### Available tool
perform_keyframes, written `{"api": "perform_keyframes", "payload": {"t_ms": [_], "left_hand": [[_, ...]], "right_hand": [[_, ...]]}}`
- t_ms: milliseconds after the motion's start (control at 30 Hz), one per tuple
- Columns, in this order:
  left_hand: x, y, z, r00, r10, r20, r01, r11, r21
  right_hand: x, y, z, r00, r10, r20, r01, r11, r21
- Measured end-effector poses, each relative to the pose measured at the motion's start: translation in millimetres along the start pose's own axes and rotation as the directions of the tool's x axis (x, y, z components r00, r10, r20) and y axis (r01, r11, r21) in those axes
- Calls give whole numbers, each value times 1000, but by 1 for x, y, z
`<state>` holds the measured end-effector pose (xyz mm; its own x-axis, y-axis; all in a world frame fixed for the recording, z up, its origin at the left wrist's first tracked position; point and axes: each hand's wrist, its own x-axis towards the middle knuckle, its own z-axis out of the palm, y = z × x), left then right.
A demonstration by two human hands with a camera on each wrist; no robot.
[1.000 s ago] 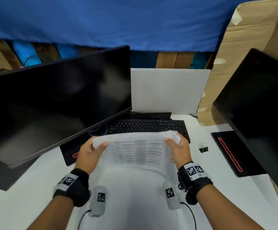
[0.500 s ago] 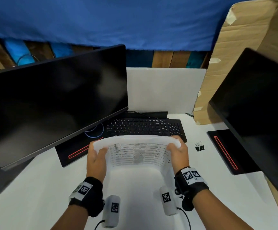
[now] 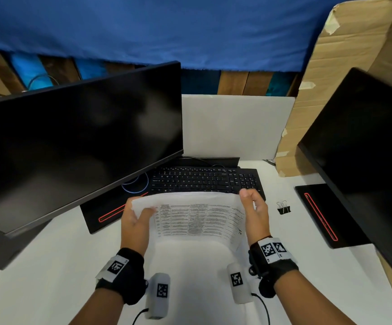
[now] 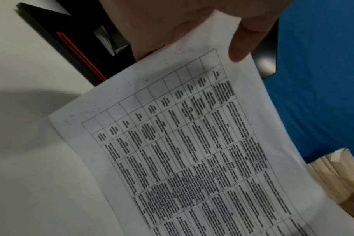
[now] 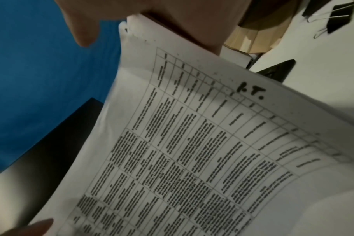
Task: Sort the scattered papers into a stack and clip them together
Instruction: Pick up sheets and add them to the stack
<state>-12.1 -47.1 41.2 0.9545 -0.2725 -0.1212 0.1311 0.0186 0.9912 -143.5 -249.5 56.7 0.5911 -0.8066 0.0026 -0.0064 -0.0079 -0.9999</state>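
A stack of papers (image 3: 197, 219) printed with a table bows upward above the white desk (image 3: 49, 266). My left hand (image 3: 135, 219) pinches its left edge, with the thumb (image 4: 243, 44) lying on the printed face. My right hand (image 3: 254, 207) stands against the right edge. Its fingers are behind the sheets and its thumb (image 5: 81, 32) is lifted clear of the papers (image 5: 192, 143). A black binder clip (image 3: 283, 207) lies on the desk just right of my right hand, and it shows at the top right of the right wrist view too (image 5: 333, 16).
A black keyboard (image 3: 204, 179) lies just beyond the papers. A large dark monitor (image 3: 73, 148) stands at the left and another (image 3: 366, 148) at the right, each on a black base with a red stripe (image 3: 321, 216). A cardboard box (image 3: 342, 78) stands behind the right monitor.
My left hand has slid rightward along the papers and both hands have drawn nearer to me. The right thumb has come off the sheet. The clip has not moved.
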Motion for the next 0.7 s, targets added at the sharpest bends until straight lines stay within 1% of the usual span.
{"api": "perform_keyframes", "payload": {"t_ms": [67, 167, 300, 400, 467, 533, 633, 700], "left_hand": [[-3, 0, 1, 1000, 20, 10, -20, 1000, -2], [-5, 1, 2, 999, 39, 14, -39, 999, -2], [-5, 1, -2, 999, 30, 19, -30, 1000, 4], [-3, -2, -3, 1000, 17, 23, -18, 999, 41], [-1, -7, -4, 1000, -23, 13, 22, 999, 48], [0, -10, -4, 997, -82, 0, 82, 996, 22], [-5, -8, 1, 989, -149, -22, 148, 989, -18], [-5, -5, 5, 986, -161, -34, 159, 986, -47]], "right_hand": [[-1, 2, 4, 999, -20, -44, 20, 1000, 2], [1, 3, 5, 992, 15, -123, -14, 1000, 15], [1, 4, 3, 992, -9, -127, 9, 1000, 3], [-7, 13, -2, 993, -38, -108, 29, 996, -84], [-14, 24, -7, 998, 6, -62, -15, 990, -138], [-20, 30, -9, 996, 86, -26, -89, 987, -132], [-20, 30, -7, 985, 143, -91, -154, 981, -119], [-16, 26, -5, 978, 160, -133, -172, 982, -80]]}}
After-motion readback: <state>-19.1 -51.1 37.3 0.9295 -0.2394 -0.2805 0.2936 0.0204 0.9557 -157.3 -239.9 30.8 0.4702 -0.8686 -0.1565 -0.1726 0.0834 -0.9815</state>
